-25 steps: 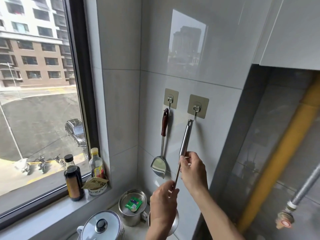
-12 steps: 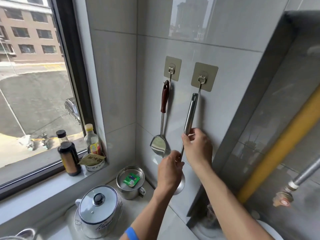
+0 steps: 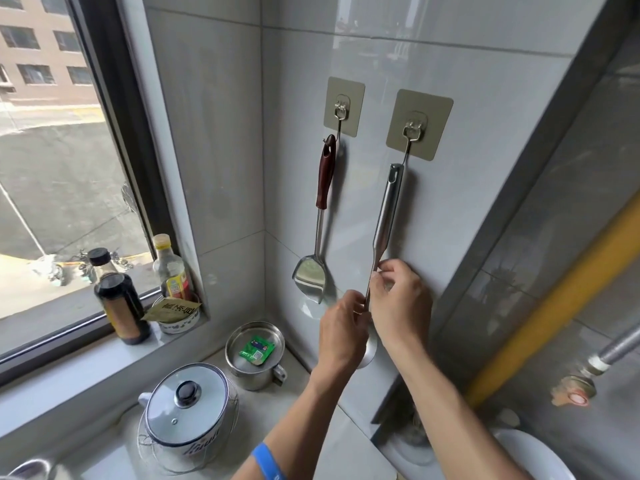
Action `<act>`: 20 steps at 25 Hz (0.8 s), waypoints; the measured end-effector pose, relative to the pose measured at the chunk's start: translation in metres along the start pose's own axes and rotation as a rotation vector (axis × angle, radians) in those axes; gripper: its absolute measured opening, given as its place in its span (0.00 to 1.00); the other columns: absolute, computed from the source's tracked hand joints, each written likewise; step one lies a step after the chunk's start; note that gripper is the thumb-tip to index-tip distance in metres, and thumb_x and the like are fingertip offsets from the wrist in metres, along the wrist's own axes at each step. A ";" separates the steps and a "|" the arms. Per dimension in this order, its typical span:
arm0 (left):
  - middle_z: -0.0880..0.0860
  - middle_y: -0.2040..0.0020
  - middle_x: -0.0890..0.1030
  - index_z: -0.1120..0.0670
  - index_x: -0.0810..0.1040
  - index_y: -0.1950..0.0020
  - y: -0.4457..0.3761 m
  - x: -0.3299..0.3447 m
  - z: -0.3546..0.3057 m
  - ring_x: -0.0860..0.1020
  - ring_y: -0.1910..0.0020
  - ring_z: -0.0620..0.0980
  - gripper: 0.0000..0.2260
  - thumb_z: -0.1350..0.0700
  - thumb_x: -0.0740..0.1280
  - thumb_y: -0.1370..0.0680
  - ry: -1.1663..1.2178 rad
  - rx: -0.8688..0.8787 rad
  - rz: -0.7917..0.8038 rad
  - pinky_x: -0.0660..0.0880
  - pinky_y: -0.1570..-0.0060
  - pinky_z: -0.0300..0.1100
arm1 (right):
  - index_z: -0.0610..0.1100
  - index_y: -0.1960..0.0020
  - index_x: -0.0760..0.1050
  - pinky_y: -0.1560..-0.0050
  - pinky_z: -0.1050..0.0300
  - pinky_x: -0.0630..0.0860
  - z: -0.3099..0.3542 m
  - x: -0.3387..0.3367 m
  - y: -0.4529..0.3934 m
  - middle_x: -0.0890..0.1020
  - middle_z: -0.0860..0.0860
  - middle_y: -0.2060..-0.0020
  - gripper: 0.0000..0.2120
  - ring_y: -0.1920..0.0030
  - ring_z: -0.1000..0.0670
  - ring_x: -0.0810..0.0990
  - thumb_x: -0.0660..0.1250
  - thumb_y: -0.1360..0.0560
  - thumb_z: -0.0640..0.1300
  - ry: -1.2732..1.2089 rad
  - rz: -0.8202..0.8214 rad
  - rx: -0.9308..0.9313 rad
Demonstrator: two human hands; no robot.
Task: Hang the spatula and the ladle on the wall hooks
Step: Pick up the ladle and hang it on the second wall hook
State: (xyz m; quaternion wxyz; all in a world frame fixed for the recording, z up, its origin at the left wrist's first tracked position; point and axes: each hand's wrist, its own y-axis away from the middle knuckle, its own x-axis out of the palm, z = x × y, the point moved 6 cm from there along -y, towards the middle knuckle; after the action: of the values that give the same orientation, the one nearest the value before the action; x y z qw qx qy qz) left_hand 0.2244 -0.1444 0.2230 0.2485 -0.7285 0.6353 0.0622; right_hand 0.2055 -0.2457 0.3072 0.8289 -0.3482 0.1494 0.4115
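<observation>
Two adhesive hooks are stuck on the tiled wall. From the left hook [image 3: 342, 110] hangs the spatula [image 3: 323, 209], with a dark red handle and a steel blade. The steel ladle [image 3: 388, 209] hangs by a wire loop from the right hook [image 3: 414, 128]. My left hand [image 3: 343, 332] pinches the ladle's thin shaft low down. My right hand [image 3: 401, 303] holds the same shaft just above it. The ladle's bowl [image 3: 370, 351] is mostly hidden behind my hands.
On the window sill stand a dark sauce bottle [image 3: 117, 299], a clear bottle [image 3: 171, 268] and a small bowl [image 3: 178, 318]. A steel mug [image 3: 256, 355] and a lidded pot [image 3: 188, 414] sit on the counter. A yellow pipe [image 3: 554, 306] runs at the right.
My head has moved closer and lower, so the hooks look larger. Both hands stay on the ladle's shaft, which hangs straighter against the wall. The spatula has not moved.
</observation>
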 end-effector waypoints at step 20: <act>0.46 0.46 0.73 0.49 0.71 0.34 0.046 -0.010 0.093 0.79 0.56 0.38 0.24 0.55 0.72 0.28 0.138 -0.237 -0.091 0.79 0.53 0.38 | 0.40 0.72 0.73 0.71 0.52 0.73 -0.110 0.048 0.075 0.79 0.48 0.76 0.19 0.72 0.46 0.76 0.64 0.28 0.52 0.146 0.192 0.286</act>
State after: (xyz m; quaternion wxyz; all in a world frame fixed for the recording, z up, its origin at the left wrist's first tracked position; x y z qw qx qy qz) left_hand 0.1991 -0.0978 0.1332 0.1190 -0.7833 0.6056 0.0752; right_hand 0.1804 -0.2632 0.1689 0.8139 -0.2398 0.2986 0.4369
